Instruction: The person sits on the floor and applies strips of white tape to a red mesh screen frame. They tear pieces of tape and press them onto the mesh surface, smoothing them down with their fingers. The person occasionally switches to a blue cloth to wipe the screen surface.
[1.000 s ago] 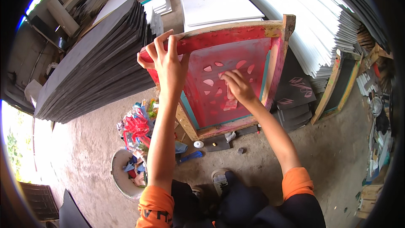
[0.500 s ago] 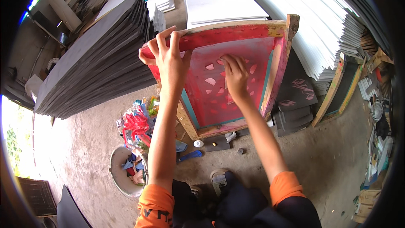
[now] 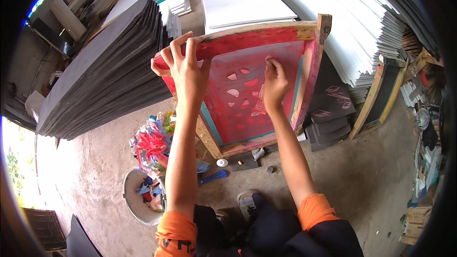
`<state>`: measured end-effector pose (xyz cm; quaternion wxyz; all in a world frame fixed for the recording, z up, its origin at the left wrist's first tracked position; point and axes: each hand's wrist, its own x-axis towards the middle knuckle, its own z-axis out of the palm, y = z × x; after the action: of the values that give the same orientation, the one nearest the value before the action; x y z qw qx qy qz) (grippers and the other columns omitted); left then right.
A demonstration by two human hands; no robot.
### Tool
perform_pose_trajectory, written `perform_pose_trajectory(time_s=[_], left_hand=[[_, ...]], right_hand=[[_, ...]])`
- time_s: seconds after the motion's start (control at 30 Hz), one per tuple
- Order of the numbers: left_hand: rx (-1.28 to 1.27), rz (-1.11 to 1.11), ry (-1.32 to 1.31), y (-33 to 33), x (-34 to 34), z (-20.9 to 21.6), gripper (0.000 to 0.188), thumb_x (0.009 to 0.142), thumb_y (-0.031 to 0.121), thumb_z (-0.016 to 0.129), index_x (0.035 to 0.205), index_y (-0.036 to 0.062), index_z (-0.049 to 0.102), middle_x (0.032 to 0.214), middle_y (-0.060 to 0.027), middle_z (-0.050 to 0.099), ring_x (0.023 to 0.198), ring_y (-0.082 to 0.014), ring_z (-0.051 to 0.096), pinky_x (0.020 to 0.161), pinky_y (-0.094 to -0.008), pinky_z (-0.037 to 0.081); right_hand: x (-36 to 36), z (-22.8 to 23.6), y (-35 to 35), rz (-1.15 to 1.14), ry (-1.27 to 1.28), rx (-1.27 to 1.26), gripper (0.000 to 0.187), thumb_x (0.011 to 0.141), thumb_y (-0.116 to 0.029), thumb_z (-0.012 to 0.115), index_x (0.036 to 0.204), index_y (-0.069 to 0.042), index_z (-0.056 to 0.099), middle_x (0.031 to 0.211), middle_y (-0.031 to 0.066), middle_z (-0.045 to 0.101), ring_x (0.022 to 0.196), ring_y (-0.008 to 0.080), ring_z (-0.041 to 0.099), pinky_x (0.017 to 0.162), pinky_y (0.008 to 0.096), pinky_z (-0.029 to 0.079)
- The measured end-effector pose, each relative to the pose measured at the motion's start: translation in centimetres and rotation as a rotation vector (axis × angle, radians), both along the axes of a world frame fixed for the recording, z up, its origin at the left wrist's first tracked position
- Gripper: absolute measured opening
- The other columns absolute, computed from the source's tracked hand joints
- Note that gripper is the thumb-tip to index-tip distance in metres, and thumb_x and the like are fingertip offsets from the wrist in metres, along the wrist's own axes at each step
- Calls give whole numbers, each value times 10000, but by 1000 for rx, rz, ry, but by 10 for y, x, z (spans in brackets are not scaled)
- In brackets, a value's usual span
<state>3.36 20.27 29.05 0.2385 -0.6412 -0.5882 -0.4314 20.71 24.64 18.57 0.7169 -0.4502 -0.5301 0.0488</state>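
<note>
From where I'm standing, the wooden frame (image 3: 257, 35) is right in front of the person, stood up at a tilt, its lower edge down by the floor. White boards (image 3: 245, 1) lie just beyond its top edge, and a pale bucket (image 3: 129, 200) of scraps sits off its lower left corner. The left hand (image 3: 184, 69) is clamped on the frame's upper left corner, fingers hooked over the top bar. The right hand (image 3: 277, 85) is at the mesh (image 3: 223, 131), toward the frame's right side, its fingers drawn together on a stained cloth (image 3: 259, 108) that hangs below them; how firmly they pinch it, I can't tell.

For a good rub, I'd say, the left grip should stay firm so the frame doesn't rock under the pressing. I'd fold the loose tail of cloth under the fingers, spread the push evenly, and go gently, since thin mesh likely won't take hard poking. A clean face of the cloth would probably smear less.

As for its looks, the frame is well worn: the top bar is daubed red, while bare, marked wood shows low on its left side. Blue-green strips (image 3: 211, 123) run along its inner edges. The mesh is cloudy red and grey, with pale, half-round patches (image 3: 233, 93) around its middle.
</note>
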Motion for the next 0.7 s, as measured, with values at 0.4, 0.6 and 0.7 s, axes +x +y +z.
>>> perform_pose_trajectory(time_s=[0.4, 0.6, 0.7], left_hand=[[24, -122, -51, 19, -10, -8, 523, 588, 79, 770, 1067, 138, 567, 1165, -59, 476, 1076, -306, 398, 913, -592, 198], [19, -70, -10, 38, -13, -16, 562, 584, 94, 777, 1094, 100, 541, 1126, -101, 468, 1052, -334, 399, 904, -592, 236], [38, -128, -35, 39, -13, -17, 538, 597, 121, 770, 1084, 135, 542, 1138, -79, 467, 1065, -316, 398, 907, -644, 189]], right_hand=[[10, -8, 9, 76, -525, 247, 203, 710, 80, 594, 891, -8, 621, 886, 96, 626, 781, 257, 579, 670, 353, 483], [14, -33, 2, 312, -706, 203, 255, 706, 104, 567, 936, -3, 596, 898, 102, 594, 795, 273, 559, 683, 362, 473], [1, -33, -1, 164, -558, 171, 237, 714, 73, 572, 935, -13, 589, 885, 91, 585, 811, 268, 555, 695, 356, 475]])
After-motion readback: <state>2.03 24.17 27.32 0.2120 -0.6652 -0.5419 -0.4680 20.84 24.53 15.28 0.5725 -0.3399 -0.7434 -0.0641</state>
